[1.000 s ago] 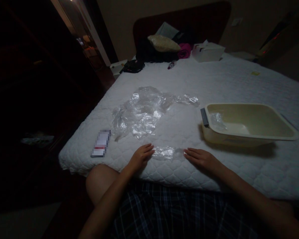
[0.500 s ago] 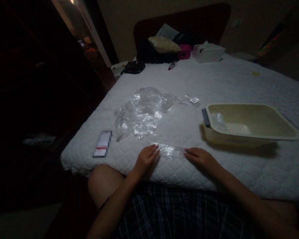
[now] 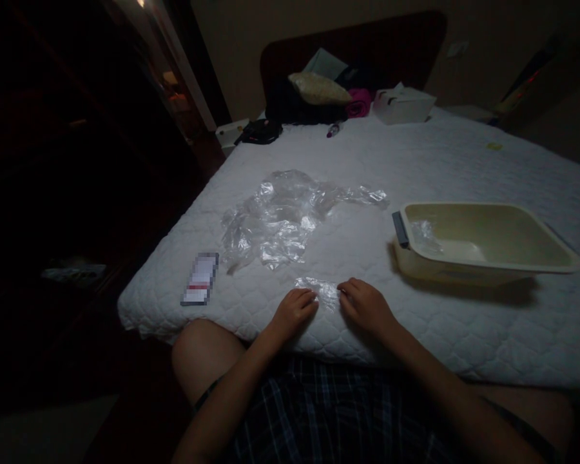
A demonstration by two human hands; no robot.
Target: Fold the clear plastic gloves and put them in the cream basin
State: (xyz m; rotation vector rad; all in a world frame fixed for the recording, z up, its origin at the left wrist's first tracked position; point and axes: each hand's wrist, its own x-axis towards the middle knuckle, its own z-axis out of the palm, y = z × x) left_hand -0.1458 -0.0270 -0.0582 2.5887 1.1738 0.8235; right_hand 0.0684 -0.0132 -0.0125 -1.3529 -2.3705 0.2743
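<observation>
A small flattened clear plastic bag (image 3: 327, 294) lies on the quilted bed cover near its front edge, between my two hands. My left hand (image 3: 294, 314) is at its left end, fingers bent and pressed onto the plastic. At the right end, my right hand (image 3: 367, 308) has its fingers curled and pinched on the bag's edge. The fingertips partly hide both ends. Beyond them spreads a loose heap of crinkled clear plastic bags (image 3: 285, 216). To the right stands a cream plastic tub (image 3: 493, 274) with a grey handle; some clear plastic (image 3: 426, 235) lies inside at its left end.
A phone (image 3: 200, 278) with a blurred screen lies left of my hands. Toward the headboard are a white box (image 3: 405, 106), a pink roll (image 3: 359, 103), a pillow (image 3: 319, 89), a black bag (image 3: 260, 131) and a small bottle (image 3: 334, 130). The bed's left edge drops to a dark floor.
My right hand has moved left, bringing the bag's right end inward, so the plastic is shorter. My left hand has shifted slightly right and nearer to me.
</observation>
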